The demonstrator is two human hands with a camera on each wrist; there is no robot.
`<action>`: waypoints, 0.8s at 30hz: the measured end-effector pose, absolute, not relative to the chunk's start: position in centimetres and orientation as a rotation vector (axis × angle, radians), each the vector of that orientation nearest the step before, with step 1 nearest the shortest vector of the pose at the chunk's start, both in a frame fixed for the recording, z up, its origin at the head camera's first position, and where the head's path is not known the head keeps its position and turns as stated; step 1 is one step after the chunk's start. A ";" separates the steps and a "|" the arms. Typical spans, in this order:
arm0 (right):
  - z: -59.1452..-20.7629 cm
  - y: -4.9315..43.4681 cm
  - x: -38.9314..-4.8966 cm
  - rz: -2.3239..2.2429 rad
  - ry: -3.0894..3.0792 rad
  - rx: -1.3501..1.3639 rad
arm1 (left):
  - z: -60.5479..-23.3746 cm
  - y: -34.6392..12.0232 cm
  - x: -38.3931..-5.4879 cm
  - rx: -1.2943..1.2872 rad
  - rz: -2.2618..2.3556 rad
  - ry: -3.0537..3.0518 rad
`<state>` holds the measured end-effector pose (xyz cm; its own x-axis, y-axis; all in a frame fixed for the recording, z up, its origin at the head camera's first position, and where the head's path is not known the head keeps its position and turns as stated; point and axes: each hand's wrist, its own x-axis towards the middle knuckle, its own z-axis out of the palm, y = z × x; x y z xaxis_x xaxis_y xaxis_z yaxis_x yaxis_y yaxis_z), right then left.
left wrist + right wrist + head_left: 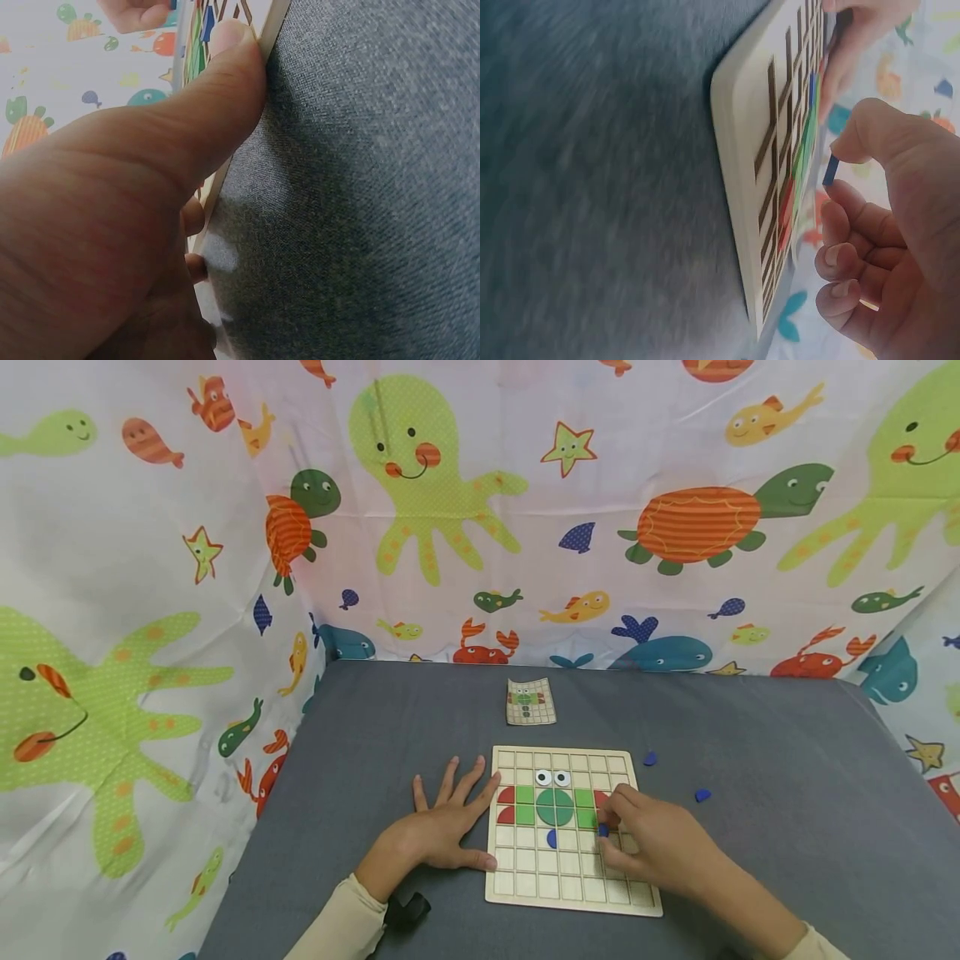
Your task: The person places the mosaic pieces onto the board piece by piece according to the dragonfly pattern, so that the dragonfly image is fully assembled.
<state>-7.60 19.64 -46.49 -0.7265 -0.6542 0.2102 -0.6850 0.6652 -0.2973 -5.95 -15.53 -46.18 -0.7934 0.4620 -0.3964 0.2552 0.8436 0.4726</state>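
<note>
A square wooden grid board (525, 885) lies on the grey cloth, bearing green, red and blue pieces and two round eye pieces (552, 778). Its left edge is touched by my left hand (446, 831), whose fingers are spread and straight; in the left wrist view the thumb (232, 67) lies on the rim. Over the right part of the board, my right hand (660, 843) pinches a small blue piece (831, 169) between thumb and index finger. Another blue piece (552, 838) sits in a cell below the green circle (554, 807).
Two loose blue pieces (702, 795) lie on the cloth right of the board. Behind the board is a small picture card (531, 702) with a similar pattern. A curtain printed with sea animals (480, 468) hangs behind and at the sides.
</note>
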 end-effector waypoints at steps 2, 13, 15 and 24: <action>-46.7 19.1 -7.5 0.565 -2.754 1.168 | -46.3 -15.6 -5.9 0.530 0.549 2.512; -47.7 16.8 -7.1 0.569 -2.708 1.270 | -46.5 -15.5 -6.0 0.520 0.535 2.523; -47.8 16.5 -7.0 0.544 -2.700 1.269 | -46.6 -15.5 -6.0 0.516 0.528 2.527; -47.8 15.6 -7.0 0.499 -2.694 1.260 | -48.2 -16.1 -6.1 0.567 0.608 2.542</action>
